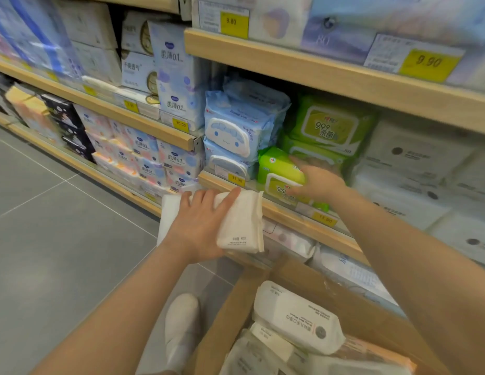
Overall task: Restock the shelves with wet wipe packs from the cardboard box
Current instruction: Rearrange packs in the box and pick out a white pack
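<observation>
Left hand: I grip a white wet wipe pack, kept ready below the shelf.
Right hand: I press spread fingers against the green wipe pack, seemingly clearing room.

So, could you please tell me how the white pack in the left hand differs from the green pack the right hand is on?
The white pack is plain cream with small print; the green pack is bright lime with a yellow-framed lid label. The left hand grips the white pack in the air in front of the shelf edge, while the green pack stands on the shelf under the right hand. Both are soft wipe packs.
</observation>
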